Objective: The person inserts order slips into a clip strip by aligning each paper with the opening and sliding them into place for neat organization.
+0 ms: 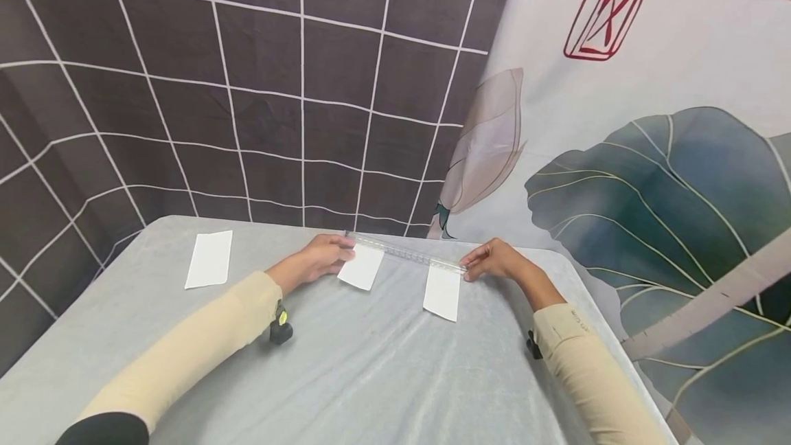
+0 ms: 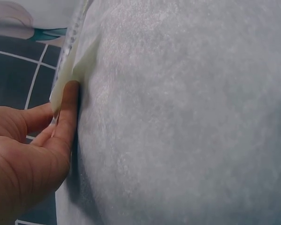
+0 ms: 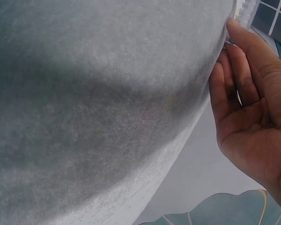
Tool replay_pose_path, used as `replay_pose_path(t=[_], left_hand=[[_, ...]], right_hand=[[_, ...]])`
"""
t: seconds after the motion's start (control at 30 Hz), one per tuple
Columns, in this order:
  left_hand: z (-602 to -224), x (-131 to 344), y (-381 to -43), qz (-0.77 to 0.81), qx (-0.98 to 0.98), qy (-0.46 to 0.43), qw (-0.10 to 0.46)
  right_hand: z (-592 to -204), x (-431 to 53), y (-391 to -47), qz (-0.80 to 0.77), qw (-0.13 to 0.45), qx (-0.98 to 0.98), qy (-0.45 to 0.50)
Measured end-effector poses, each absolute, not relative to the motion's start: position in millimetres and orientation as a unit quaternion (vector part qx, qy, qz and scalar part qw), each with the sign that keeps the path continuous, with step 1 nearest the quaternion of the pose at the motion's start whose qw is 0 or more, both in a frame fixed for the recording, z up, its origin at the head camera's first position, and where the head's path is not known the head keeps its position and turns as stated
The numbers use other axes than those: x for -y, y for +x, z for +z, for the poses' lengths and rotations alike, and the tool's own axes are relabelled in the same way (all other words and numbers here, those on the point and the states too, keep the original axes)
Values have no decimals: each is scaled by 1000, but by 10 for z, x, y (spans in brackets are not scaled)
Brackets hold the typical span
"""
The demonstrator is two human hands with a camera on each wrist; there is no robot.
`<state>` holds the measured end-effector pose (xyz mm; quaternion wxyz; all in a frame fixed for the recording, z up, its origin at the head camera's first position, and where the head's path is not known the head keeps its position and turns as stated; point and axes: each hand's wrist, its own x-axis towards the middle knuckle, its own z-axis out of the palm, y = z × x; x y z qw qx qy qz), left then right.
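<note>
In the head view a clear ruler [image 1: 404, 253] spans the gap between my two hands near the table's far edge. My left hand [image 1: 323, 256] pinches its left end, with the thumb and fingers also at the corner of a white paper slip [image 1: 361, 268]. At the ruler's right end, the fingertips of my right hand [image 1: 497, 259] grip it beside a second paper slip [image 1: 441, 295]. The ruler overlaps the top edges of both slips. Seen from the left wrist, the slip [image 2: 86, 61] stands tilted off the cloth near my fingers. Only a bit of ruler [image 3: 246, 13] shows in the right wrist view.
A third white paper slip [image 1: 209, 259] lies flat at the table's far left. Grey cloth [image 1: 346, 369] with soft creases covers the table. Behind it hang a dark grid curtain [image 1: 266, 122] and a leaf-patterned cloth [image 1: 667, 184].
</note>
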<state>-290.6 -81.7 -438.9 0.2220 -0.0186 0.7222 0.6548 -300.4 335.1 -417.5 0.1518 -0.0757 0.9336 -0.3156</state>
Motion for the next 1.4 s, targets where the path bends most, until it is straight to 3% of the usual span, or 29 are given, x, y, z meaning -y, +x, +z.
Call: replay_pose_path(t=[1.4], left_hand=[[-4396,648,-2874,656,-713,-4,249]], right_hand=[[-4163,-3340,-3002,-322,156,-931,-70]])
